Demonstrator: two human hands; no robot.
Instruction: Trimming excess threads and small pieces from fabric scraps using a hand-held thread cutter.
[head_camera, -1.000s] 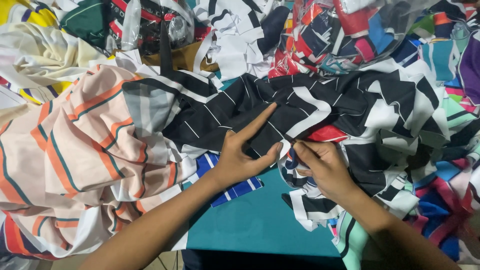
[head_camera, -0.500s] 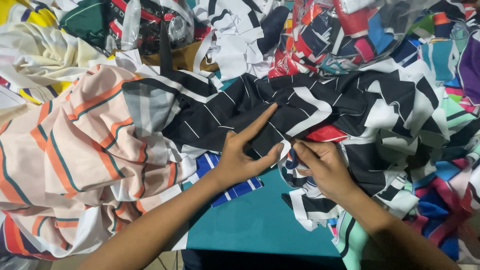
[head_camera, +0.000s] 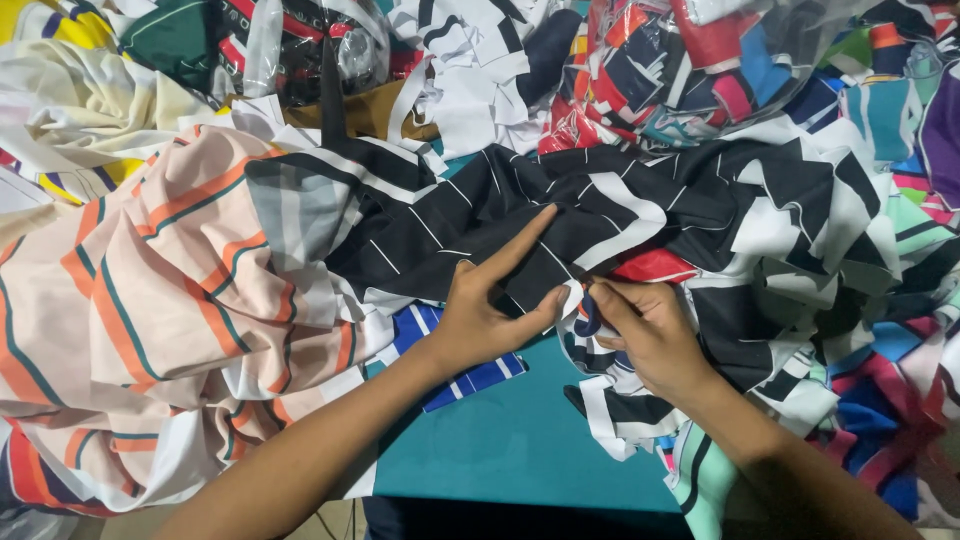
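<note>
A black cloth with thin white stripes (head_camera: 470, 215) lies spread across the middle of a teal table (head_camera: 520, 450). My left hand (head_camera: 490, 305) rests flat on the cloth's near edge, index finger stretched toward the upper right, thumb under the hem. My right hand (head_camera: 645, 335) sits just to the right, fingers curled and pinching the same black and white edge next to a red patch (head_camera: 650, 265).
A peach cloth with orange and teal stripes (head_camera: 170, 310) fills the left. A blue striped scrap (head_camera: 450, 365) lies under my left wrist. Clear bags of coloured offcuts (head_camera: 690, 70) stand at the back. Mixed scraps (head_camera: 880, 330) pile on the right.
</note>
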